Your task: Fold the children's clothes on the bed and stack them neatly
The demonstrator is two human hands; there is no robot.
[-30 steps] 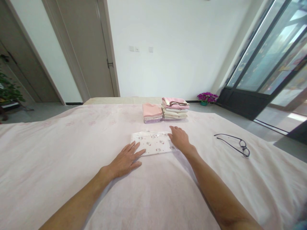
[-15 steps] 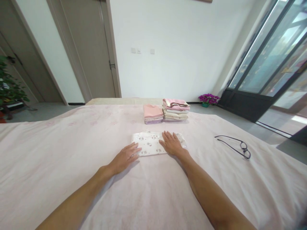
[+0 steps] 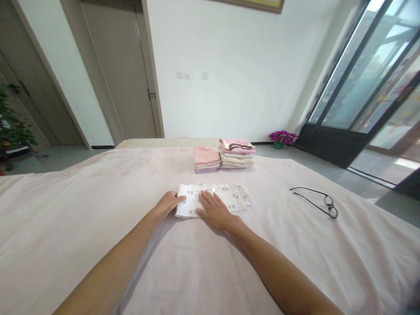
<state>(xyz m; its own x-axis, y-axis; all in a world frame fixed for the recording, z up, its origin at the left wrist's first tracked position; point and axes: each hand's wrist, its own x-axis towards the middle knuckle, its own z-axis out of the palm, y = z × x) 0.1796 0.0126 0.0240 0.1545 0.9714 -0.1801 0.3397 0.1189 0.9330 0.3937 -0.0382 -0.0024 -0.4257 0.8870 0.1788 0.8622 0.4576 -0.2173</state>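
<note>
A folded white cloth with a small animal-like print (image 3: 229, 197) lies flat on the pink bedspread in front of me. At its left end, my left hand (image 3: 168, 204) pinches the edge, thumb on top and the other fingers hidden behind or under the fabric. My right hand (image 3: 215, 211) rests palm down on the cloth's middle, its fingers stretched out. The cloth's right end looks slightly uneven and layered.
Beyond the cloth stand two folded stacks: a low peach-topped stack (image 3: 206, 159) and a taller pink and cream stack (image 3: 236, 154). Black eyeglasses (image 3: 329, 201) lie to the right on the bedspread (image 3: 98, 227). Purple flowers (image 3: 282, 137) stand on the floor beyond.
My right hand has slid left from the cloth's right part to its middle. My left hand has moved from lying on the left end to gripping that edge.
</note>
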